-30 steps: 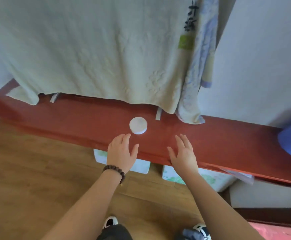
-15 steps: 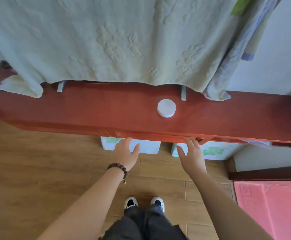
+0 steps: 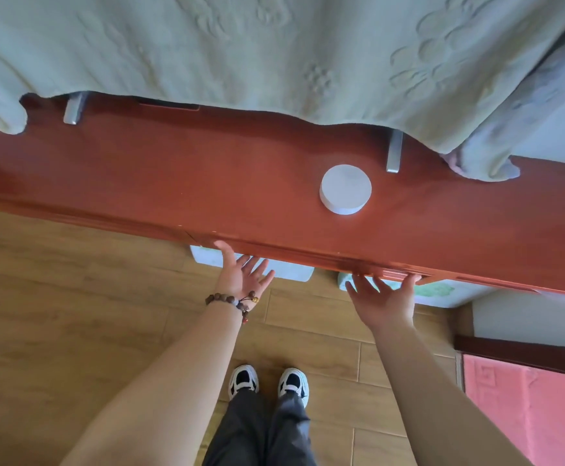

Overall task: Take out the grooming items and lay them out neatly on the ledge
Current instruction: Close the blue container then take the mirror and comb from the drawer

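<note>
1. Fingertips of the left hand (image 3: 243, 276) vanish under the near lip of the glossy red-brown wooden ledge (image 3: 180, 183); the palm faces up, the fingers spread and straight, holding nothing. Whether they touch the underside cannot be told.
2. The right hand (image 3: 383, 299) is likewise palm-up with fingers spread, its fingertips at or just under the ledge's near edge further right; contact is hard to judge.
3. A round white flat container (image 3: 345, 189) sits on the ledge top, right of centre, well apart from both hands and near a grey metal bracket (image 3: 394, 152).
4. A pale green embossed towel (image 3: 240, 52) hangs over the far side of the ledge and hides the wall and most of a second grey bracket (image 3: 74, 107) at the left.
5. Two pale boxes with green print (image 3: 291, 271) on the tan wooden plank floor (image 3: 55, 297) are mostly hidden beneath the ledge; what they hold cannot be seen.
6. A pink patterned mat (image 3: 530, 408) is cut off at the lower right corner.
7. A brown beaded bracelet (image 3: 232, 301) circles the left wrist; black-and-white shoes (image 3: 267, 381) show below, between the forearms.
8. Compared with half a second ago, both hands have turned from backs-up to palms-up at the ledge's lip, and the white container lies in the same spot on the ledge.
</note>
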